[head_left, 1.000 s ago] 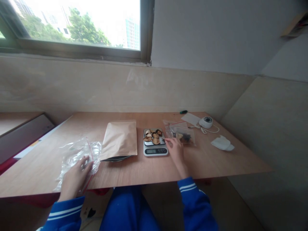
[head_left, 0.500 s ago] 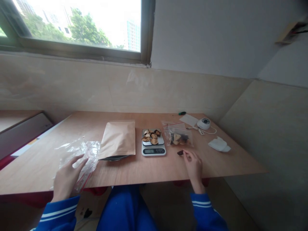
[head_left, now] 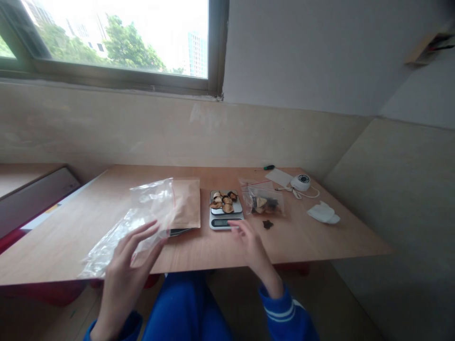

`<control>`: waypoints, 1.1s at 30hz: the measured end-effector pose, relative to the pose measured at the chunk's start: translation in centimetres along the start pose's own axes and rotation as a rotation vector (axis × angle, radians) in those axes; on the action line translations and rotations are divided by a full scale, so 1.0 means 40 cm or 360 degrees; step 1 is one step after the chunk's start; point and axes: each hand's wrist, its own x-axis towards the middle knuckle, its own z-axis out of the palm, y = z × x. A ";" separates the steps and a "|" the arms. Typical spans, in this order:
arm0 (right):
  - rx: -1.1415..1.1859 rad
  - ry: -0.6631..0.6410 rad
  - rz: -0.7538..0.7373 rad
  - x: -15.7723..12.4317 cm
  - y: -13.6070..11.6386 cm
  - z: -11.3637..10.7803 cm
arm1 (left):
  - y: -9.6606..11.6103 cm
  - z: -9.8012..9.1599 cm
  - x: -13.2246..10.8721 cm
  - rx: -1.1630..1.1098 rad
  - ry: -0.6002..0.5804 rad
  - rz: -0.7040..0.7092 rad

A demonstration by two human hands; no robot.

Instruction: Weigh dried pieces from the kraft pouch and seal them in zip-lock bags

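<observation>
My left hand point(head_left: 132, 258) is raised above the table's near edge and grips a clear plastic bag point(head_left: 152, 204) with a red seal strip, lifted in front of the brown paper pouch point(head_left: 186, 203). My right hand point(head_left: 250, 242) hovers just in front of the small digital scale point(head_left: 226, 215), fingers spread, holding nothing. Dried slices point(head_left: 223, 201) lie on the scale's plate. A single dark piece point(head_left: 268, 224) rests on the table to the right of the scale. Behind it is a clear zip bag point(head_left: 265, 201) holding more slices.
The wooden table point(head_left: 320, 237) stands against a tiled wall. At its far right lie a white round device with a cord point(head_left: 300, 182), a white paper point(head_left: 280, 176), a green-handled tool point(head_left: 269, 167) and a crumpled white tissue point(head_left: 323, 212). More clear bags point(head_left: 101, 253) trail at the left.
My left hand has lifted a clear bag up and rightward in front of the paper pouch. My right hand let go of the dark piece on the table and moved left to the scale.
</observation>
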 end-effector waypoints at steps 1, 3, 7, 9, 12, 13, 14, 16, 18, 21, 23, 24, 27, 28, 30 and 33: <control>0.0111 -0.0134 -0.0013 -0.005 -0.045 0.025 | 0.013 0.016 -0.007 -0.0035 -0.0069 0.0067; 0.0275 -0.0271 -0.0061 -0.013 -0.119 0.069 | 0.029 0.041 -0.021 -0.0071 -0.0188 0.0179; 0.0506 -0.0240 -0.0079 -0.010 -0.192 0.131 | 0.032 0.061 -0.044 -0.0126 -0.0319 0.0224; 0.0581 -0.0188 -0.0025 -0.005 -0.201 0.151 | 0.029 0.062 -0.049 -0.0171 -0.0335 0.0197; 0.0733 -0.0159 0.0097 0.000 -0.199 0.173 | 0.033 0.061 -0.054 -0.0242 -0.0353 0.0171; 0.0793 -0.0159 0.0146 0.001 -0.197 0.178 | 0.036 0.060 -0.056 -0.0267 -0.0368 0.0160; 0.0848 -0.0161 0.0191 0.001 -0.196 0.182 | 0.040 0.059 -0.059 -0.0295 -0.0390 0.0142; 0.0927 -0.0176 0.0255 0.000 -0.193 0.184 | 0.047 0.056 -0.064 -0.0369 -0.0448 0.0070; 0.0954 -0.0206 0.0275 0.000 -0.192 0.182 | 0.049 0.055 -0.069 -0.0444 -0.0492 -0.0034; 0.0946 -0.0234 0.0247 0.001 -0.191 0.177 | 0.041 0.061 -0.074 -0.0491 -0.0419 -0.0131; 0.0941 -0.0251 0.0222 0.001 -0.191 0.176 | 0.029 0.071 -0.076 -0.0482 -0.0285 -0.0129; 0.0938 -0.0265 0.0217 0.001 -0.191 0.176 | 0.023 0.076 -0.077 -0.0476 -0.0217 -0.0136; 0.0920 -0.0302 0.0219 -0.002 -0.191 0.178 | 0.007 0.087 -0.079 -0.0478 -0.0098 -0.0230; 0.0915 -0.0306 0.0217 -0.002 -0.191 0.178 | 0.004 0.090 -0.080 -0.0484 -0.0092 -0.0267; 0.0908 -0.0302 0.0211 -0.003 -0.191 0.179 | 0.002 0.092 -0.081 -0.0496 -0.0102 -0.0321; 0.0881 -0.0297 0.0228 -0.003 -0.187 0.179 | 0.004 0.091 -0.081 -0.0474 -0.0126 -0.0355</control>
